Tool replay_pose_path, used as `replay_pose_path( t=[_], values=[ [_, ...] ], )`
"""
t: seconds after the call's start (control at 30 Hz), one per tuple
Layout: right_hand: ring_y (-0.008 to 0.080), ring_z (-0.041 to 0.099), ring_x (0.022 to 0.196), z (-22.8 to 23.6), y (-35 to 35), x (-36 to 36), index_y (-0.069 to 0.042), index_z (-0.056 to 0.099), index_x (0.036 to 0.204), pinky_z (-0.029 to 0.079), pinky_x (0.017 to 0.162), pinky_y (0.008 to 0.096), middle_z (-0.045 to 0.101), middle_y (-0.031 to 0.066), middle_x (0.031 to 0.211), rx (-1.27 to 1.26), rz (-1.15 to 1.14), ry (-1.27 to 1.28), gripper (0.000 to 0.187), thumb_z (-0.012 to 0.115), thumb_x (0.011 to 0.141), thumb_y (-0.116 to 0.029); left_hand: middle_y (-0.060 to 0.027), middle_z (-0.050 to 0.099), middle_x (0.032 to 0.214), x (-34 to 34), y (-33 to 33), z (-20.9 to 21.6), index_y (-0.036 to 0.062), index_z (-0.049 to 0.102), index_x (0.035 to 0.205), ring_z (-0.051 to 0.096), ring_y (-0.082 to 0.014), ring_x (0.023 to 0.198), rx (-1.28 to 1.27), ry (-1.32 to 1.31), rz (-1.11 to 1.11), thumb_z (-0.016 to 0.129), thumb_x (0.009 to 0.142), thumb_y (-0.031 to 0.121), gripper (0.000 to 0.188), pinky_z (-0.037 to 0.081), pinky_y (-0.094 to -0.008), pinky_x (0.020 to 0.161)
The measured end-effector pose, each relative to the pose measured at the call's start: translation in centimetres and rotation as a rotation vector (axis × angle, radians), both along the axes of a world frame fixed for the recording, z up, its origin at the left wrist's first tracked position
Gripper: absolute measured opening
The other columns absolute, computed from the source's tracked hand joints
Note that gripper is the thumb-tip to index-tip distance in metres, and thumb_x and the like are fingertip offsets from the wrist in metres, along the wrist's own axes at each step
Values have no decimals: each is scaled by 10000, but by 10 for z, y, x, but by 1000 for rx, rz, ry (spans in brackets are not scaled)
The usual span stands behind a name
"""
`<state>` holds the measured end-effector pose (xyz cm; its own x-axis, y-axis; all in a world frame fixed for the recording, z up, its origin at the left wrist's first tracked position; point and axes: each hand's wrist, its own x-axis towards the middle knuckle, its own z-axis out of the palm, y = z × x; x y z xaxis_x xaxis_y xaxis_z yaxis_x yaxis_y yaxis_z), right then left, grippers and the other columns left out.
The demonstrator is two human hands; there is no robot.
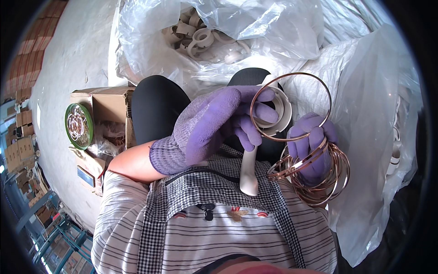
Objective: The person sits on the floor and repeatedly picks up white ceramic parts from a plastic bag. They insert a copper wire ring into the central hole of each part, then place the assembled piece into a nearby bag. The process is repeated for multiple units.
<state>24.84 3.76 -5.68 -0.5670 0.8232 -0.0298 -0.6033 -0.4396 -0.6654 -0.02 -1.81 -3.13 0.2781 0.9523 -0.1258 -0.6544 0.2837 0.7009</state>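
Observation:
Both my hands wear purple knit gloves. My left hand (216,121) is curled around a white plastic piece, made of a round collar (285,114) and a smooth rounded handle (248,176) pointing down toward my apron. Just to its right, my right hand (312,148) is closed on a bunch of thin copper-coloured metal rings (343,176), which hang below its fingers. One single copper-coloured ring (330,102) stands up from the right fingers and passes in front of the white collar. Whether the left fingers touch that ring, I cannot tell.
Beyond my knees lies a clear plastic bag (273,27) with several white plastic parts (200,41). At left, a cardboard box (109,98) stands beside a green round tray (90,130) of metal rings. More plastic sheeting (374,137) drapes at right. Stacked cartons (20,155) line the far left.

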Motion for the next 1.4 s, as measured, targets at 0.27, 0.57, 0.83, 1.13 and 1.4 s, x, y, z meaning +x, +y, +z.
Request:
replay_pose_path(
  t=[0.27, 0.57, 0.83, 1.13, 1.4],
  values=[
    [182, 628, 664, 3, -11, 12, 34, 603, 1142, 522, 542, 296, 655, 182, 959, 209, -110, -218, 180, 633, 1006, -80, -130, 660, 1214, 1, 0, -3, -63, 456, 1479, 669, -165, 894, 49, 41, 3, 394, 1109, 464, 647, 563, -300, 793],
    [118, 357, 430, 4, -11, 0, -121, 464, 899, 308, 393, 302, 434, -10, 676, 503, -192, -316, 172, 525, 1015, -9, -139, 666, 1195, 1, -3, 1, -69, 462, 1470, 669, -159, 869, 73, 33, 29, 388, 1120, 376, 571, 557, -286, 791],
    [150, 516, 518, 1, -3, 2, -6, 578, 1052, 443, 472, 306, 577, 66, 692, 754, -184, -391, 138, 536, 1019, -133, -112, 727, 1076, -10, 2, 9, -37, 626, 1298, 677, -113, 801, 78, 241, 96, 603, 1021, 84, 303, 564, -240, 742],
    [111, 528, 644, -8, -14, 5, 25, 583, 1266, 497, 609, 268, 571, 64, 993, 325, -404, -565, 324, 601, 1013, -177, -19, 655, 779, 4, 64, 17, 159, 778, 1147, 646, -160, 695, 898, 1550, 34, 742, 893, 232, 266, 532, -321, 611],
    [157, 647, 1059, -24, -10, -15, 35, 544, 1380, 542, 956, 286, 579, 95, 1305, 582, -304, -871, 481, 713, 932, -6, -67, 670, 886, 9, 71, -11, 147, 772, 1131, 689, -235, 811, 694, 1459, 39, 785, 869, 249, 282, 575, -346, 723]
  ],
)
